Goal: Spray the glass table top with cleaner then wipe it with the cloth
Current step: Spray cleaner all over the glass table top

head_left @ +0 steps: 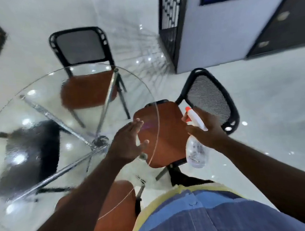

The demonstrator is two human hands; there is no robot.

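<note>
Right hand [205,129] grips clear plastic spray bottle with white-orange trigger head [195,149], just past right rim of round glass table [18,112]. Left hand [129,142] over table near rim, fingers spread, holding nothing.

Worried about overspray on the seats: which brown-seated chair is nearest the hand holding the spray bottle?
The black mesh-backed, brown-seated chair right beside the right hand gripping the clear spray bottle. The far mesh-backed chair stands across the round glass table.

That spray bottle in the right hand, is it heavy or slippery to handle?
Probably light: the right hand alone holds the spray bottle by its neck. Its clear plastic body likely flexes slightly and could be slick if wet.
</note>
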